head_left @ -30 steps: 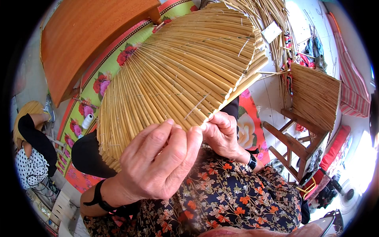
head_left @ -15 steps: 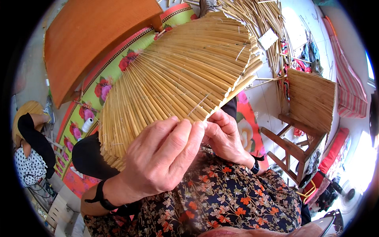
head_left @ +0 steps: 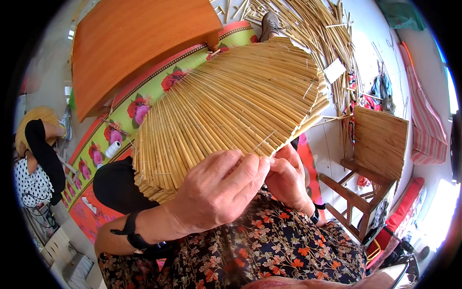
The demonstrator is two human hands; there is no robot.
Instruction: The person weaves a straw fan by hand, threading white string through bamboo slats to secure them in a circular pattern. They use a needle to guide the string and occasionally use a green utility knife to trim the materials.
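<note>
- at the centre of the view, a wide fan-shaped mat of straw stalks (head_left: 231, 106) is held up over the person's lap, its stalks spreading from the near edge out to a curved far rim.
- left hand (head_left: 216, 192) lies over the mat's near edge, fingers pressed together, their tips pinching the stalk ends.
- right hand (head_left: 286, 176) sits just beside it, touching it, fingers curled and closed on the same edge; what lies between its fingertips cannot be seen.
- judged from this, the step in hand is binding or stitching stalks along the near edge; the next move calls for a firm pinch from the left hand so the stalks do not splay.
- beyond the mat: a flowered cloth (head_left: 120, 130), an orange board (head_left: 134, 43), loose straw (head_left: 313, 33) on the floor, a white thread spool (head_left: 113, 149).
- to the right stands a wooden chair (head_left: 370, 159) with a woven seat.
</note>
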